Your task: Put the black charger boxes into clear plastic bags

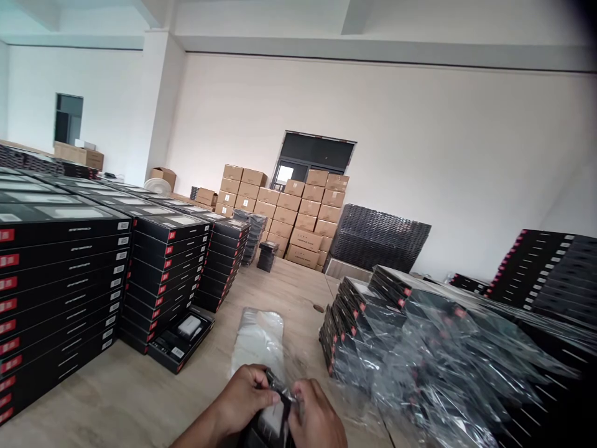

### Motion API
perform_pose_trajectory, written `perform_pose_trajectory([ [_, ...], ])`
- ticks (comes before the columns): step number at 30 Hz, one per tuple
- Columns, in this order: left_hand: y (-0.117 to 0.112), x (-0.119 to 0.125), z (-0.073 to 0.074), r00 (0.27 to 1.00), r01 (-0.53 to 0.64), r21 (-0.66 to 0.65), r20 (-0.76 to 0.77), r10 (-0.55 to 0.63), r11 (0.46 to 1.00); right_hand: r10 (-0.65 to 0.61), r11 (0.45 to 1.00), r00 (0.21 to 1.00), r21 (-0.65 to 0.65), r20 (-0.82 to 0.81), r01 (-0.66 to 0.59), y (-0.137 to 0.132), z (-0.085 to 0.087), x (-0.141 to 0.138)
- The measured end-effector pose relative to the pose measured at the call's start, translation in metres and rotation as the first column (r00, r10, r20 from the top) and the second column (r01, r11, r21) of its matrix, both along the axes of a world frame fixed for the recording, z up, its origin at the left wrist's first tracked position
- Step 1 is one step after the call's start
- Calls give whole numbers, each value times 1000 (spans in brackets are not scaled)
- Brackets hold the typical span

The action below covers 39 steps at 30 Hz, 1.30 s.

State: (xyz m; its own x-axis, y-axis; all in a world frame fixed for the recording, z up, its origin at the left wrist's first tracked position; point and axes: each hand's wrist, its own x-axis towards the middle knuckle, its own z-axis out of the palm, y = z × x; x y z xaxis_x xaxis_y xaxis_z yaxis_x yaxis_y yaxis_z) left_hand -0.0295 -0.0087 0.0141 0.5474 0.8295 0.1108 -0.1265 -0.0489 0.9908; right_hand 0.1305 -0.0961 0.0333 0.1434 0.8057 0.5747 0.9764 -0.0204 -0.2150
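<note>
Fingers (261, 389) of the left hand (245, 398) curl down and pinch the top edge of a small black item in a clear plastic sleeve (275, 417), which sits at the bottom of the view over the near edge of the bench (140, 392). Opposite them, the right hand (317, 420) closes its fingers on the other edge of the same sleeve, thumb toward the left hand, so two hands grip one item between them. What the item is cannot be told; only dark material and a pale patch show under the crinkled film.

Just beyond the hands lies one flat clear plastic bag (259, 339) on the wooden top. To its left one open black box (181, 339) lies with a white part inside it, touching the foot of the stacks of flat black boxes (168, 274). Three such stacks can be counted nearest, with more rows behind them running off to the left; each box carries a red mark and a white label on its end.

To the right, black boxes wrapped in film (420, 348) lie in leaning rows, too many and too blurred to count. Behind them stands another pile of black boxes (545, 267). Farther back are brown cartons (298, 214) stacked against the wall, roughly five high, and one block of dark trays (377, 239) beside them.
</note>
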Motion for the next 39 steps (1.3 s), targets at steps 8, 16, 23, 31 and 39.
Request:
perform_pose_trajectory([
  [8, 1, -8, 5, 990, 129, -112, 76, -121, 985, -52, 979, 961, 175, -272, 103, -1, 3, 39],
  [16, 0, -31, 16, 934, 356, -361, 153, -322, 862, 9, 993, 936, 112, -352, 33, -1, -9, 39],
  [23, -6, -22, 16, 962, 238, -215, -79, -260, 947, 55, 998, 961, -3, -272, -58, -1, -9, 18],
  [31, -4, -14, 1, 989, 146, -93, -12, -147, 985, 119, 993, 975, -3, -188, -121, -3, -6, 10],
  [39, -1, -10, -7, 992, 116, -74, 60, -112, 990, 221, 975, 974, 28, -39, -220, -5, 1, 8],
])
